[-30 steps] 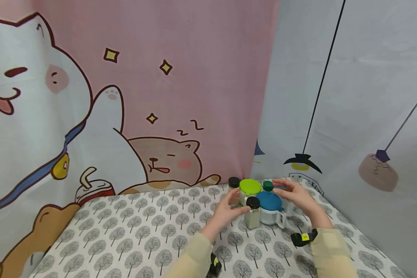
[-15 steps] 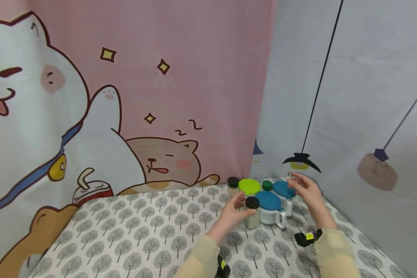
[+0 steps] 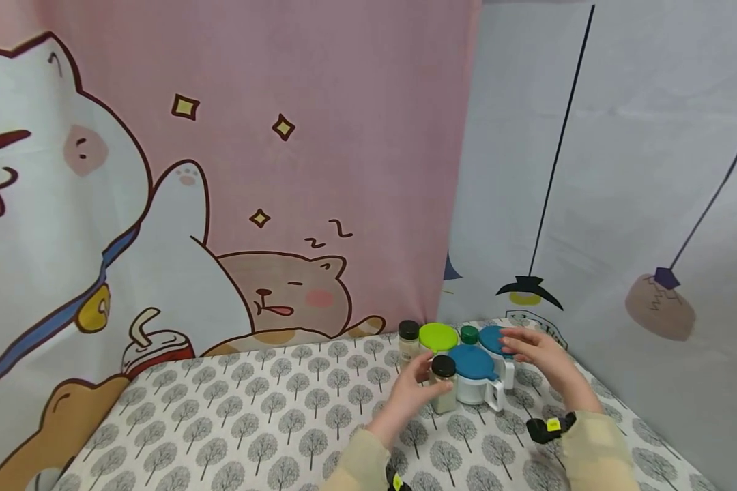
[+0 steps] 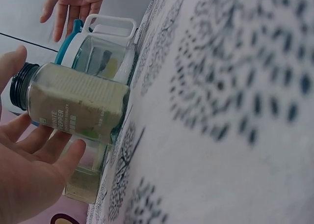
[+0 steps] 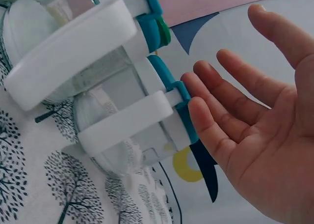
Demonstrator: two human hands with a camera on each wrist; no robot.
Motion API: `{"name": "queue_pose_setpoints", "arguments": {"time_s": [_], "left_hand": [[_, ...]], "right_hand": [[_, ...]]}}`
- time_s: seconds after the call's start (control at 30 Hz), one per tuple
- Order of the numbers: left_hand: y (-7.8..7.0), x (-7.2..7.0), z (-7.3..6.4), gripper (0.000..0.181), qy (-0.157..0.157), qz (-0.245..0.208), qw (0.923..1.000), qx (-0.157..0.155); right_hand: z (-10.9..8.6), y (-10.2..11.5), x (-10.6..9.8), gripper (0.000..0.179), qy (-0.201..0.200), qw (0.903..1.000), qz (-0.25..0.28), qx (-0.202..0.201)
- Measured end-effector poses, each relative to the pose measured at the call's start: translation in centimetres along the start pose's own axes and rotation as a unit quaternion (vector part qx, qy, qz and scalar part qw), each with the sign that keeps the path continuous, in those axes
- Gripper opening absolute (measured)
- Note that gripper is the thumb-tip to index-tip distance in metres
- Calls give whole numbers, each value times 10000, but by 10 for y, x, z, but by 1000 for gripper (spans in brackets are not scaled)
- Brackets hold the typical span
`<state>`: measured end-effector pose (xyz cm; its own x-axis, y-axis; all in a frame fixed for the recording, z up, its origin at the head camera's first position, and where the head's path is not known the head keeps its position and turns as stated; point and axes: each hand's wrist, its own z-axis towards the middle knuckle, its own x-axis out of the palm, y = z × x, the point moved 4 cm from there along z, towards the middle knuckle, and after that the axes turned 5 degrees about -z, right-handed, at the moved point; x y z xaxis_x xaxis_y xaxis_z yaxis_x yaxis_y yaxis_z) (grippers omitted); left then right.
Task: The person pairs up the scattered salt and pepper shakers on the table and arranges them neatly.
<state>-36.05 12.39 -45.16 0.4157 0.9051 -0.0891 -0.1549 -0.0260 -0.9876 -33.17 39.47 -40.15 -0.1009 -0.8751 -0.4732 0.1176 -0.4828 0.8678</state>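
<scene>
A black-lidded glass jar of white pepper (image 4: pixel 78 101) stands upright at the front of a tight cluster. My left hand (image 3: pixel 408 392) is around its left side, fingers behind and thumb near the lid; the thumb looks apart from the glass. My right hand (image 3: pixel 546 358) hovers with extended fingers beside the rear blue-lidded jar (image 5: pixel 132 121), fingertips close to its lid; whether they touch I cannot tell. Another blue-lidded, white-handled jar (image 3: pixel 471 365) stands just behind the pepper. A lime-green lid (image 3: pixel 439 337), a dark green cap (image 3: pixel 469 334) and a second black-lidded jar (image 3: pixel 409 341) complete the group.
Tree-print cloth (image 3: pixel 295 402) covers the table. A pink cartoon curtain (image 3: pixel 356 164) hangs behind, and a pale grey one (image 3: pixel 651 177) closes off the right side. The cluster stands near the table's back right corner.
My right hand drew right, off the rear blue lid, then came back a little toward it. My left hand stays around the pepper jar with slight finger movement. The jars keep their places.
</scene>
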Motion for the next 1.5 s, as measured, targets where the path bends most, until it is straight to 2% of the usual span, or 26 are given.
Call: {"name": "queue_pose_setpoints", "arguments": {"time_s": [0.1, 0.3, 0.4, 0.73, 0.93, 1.07, 1.23, 1.33, 1.5], "left_hand": [[1, 1, -2, 69, 55, 126, 9999, -56], [2, 1, -3, 69, 147, 206, 9996, -133], [2, 2, -2, 69, 155, 230, 9995, -156], [5, 3, -1, 58, 105, 362, 9993, -71], [2, -6, -2, 58, 464, 535, 9975, 85], [0, -15, -1, 57, 767, 543, 9956, 28], [-1, -25, -2, 52, 1110, 413, 9929, -141], [2, -28, 0, 51, 1161, 464, 9919, -212], [2, -29, 0, 49, 1212, 434, 9915, -210]], "right_hand": [[-3, 2, -1, 58, 131, 9999, 62, -6], [-3, 9, 9, 60, 1093, 9939, 66, 80], [-1, 14, 17, 64, 1404, 9899, -87, 178], [1, 16, 31, 70, 1295, 9898, -182, 563], [3, 13, 29, 67, 1334, 9894, -67, 567], [4, 13, 28, 66, 1389, 9890, -20, 512], [2, 15, 30, 59, 1620, 9866, -10, 204], [0, 16, 33, 58, 1839, 9827, -185, 102], [-4, 14, 44, 76, 2251, 9733, -378, 236]]}}
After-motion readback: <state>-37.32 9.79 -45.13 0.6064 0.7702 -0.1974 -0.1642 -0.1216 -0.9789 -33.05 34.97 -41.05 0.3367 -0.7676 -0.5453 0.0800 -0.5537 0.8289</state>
